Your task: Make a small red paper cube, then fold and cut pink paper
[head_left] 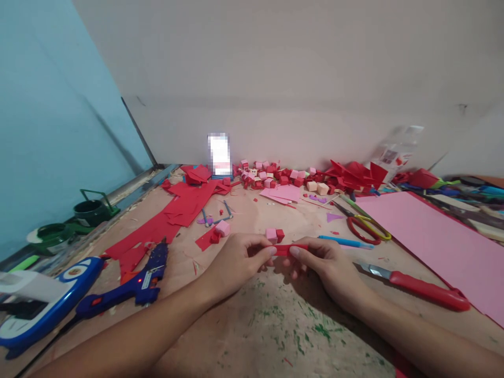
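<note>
- Your left hand (236, 257) and right hand (318, 260) meet over the table (275, 325), each pinching one end of a short red strip (290, 248) between thumb and fingertips.
- The strip runs level between your two hands, held just above the table, not resting on it; its middle is bare, its ends hidden under your fingers.
- Judging from the grip, you are at the shaping step: the strip is pulled straight and looks ready to be folded or bent.
- Just beyond your fingertips sit a pink cube (271, 234) and a red cube (280, 234), touching each other. They look like finished pieces of the same kind.
- The next move calls for a steady pinch at both ends and a clean crease in the bare middle; keep your thumbs close so the strip does not twist.
- The glue gun (134, 286) lies well to the left of your left hand, its nozzle pointing away from you.
- The knife (417, 286) lies just right of your right wrist, blade towards your hand; mind it when you reach.
- The scissors (364, 226) and a blue pen (346, 242) lie beyond your right hand.
- The pink sheet (433, 241) lies farther right.
</note>
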`<action>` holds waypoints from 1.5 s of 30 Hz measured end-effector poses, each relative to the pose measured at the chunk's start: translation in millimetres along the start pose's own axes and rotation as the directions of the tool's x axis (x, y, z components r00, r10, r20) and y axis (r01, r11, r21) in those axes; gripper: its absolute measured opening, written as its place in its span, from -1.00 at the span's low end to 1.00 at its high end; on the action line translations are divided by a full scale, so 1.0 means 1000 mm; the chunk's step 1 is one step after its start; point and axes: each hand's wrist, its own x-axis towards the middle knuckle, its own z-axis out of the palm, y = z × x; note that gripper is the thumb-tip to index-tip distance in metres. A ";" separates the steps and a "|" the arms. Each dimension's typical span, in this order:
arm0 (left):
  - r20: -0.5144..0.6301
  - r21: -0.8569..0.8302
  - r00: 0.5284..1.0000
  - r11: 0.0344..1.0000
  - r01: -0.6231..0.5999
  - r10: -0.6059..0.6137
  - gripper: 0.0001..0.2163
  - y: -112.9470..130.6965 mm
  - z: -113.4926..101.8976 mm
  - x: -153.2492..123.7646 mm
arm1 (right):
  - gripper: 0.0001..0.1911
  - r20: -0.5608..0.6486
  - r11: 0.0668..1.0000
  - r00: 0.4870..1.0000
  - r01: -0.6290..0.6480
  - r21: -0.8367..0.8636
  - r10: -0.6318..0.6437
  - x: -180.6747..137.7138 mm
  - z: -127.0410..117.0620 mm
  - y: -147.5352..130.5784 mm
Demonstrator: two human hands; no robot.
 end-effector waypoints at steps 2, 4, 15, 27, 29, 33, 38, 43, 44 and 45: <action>0.014 0.014 1.000 1.000 -0.015 0.014 -0.77 -0.001 0.000 0.000 | -0.65 0.004 1.000 1.000 0.014 -0.006 -0.014 0.000 0.000 0.000; 0.030 0.039 0.999 0.999 -0.030 0.029 -0.77 0.000 0.001 0.000 | -0.69 0.016 1.000 1.000 0.023 -0.010 -0.023 0.000 0.001 0.000; 0.080 0.330 0.954 0.895 -0.300 0.290 -0.80 -0.001 0.000 -0.006 | -0.63 0.084 0.999 0.996 0.027 0.033 -0.029 0.001 -0.001 0.002; 0.021 0.341 0.931 0.873 -0.349 0.364 -0.80 -0.002 0.001 -0.005 | -0.81 0.054 0.993 0.995 0.085 -0.083 -0.080 0.000 -0.003 0.002; 0.020 0.332 0.941 0.885 -0.326 0.338 -0.81 -0.001 0.001 -0.005 | -0.78 0.065 0.993 0.996 0.069 -0.097 -0.063 0.000 -0.002 0.002; 0.035 0.260 0.975 0.940 -0.221 0.219 -0.83 0.003 0.001 -0.004 | -0.68 0.082 0.992 0.994 0.073 -0.099 -0.065 -0.001 -0.001 0.003; 0.046 0.171 0.998 0.984 -0.057 0.050 -0.80 0.006 0.001 -0.002 | -0.65 0.081 0.988 0.994 0.086 -0.125 -0.076 -0.002 -0.001 0.004; 0.026 0.128 0.998 0.990 -0.054 0.051 -0.78 0.005 0.001 -0.001 | -0.75 0.089 0.983 0.994 0.075 -0.169 -0.060 -0.001 -0.001 0.002; 0.028 0.120 0.998 0.991 -0.055 0.052 -0.78 0.005 0.001 -0.001 | -0.74 0.091 0.984 0.994 0.067 -0.167 -0.053 -0.001 -0.001 0.002; 0.033 0.109 0.998 0.993 -0.051 0.048 -0.78 0.005 0.001 -0.001 | -0.73 0.095 0.985 0.994 0.059 -0.161 -0.044 -0.001 0.000 0.001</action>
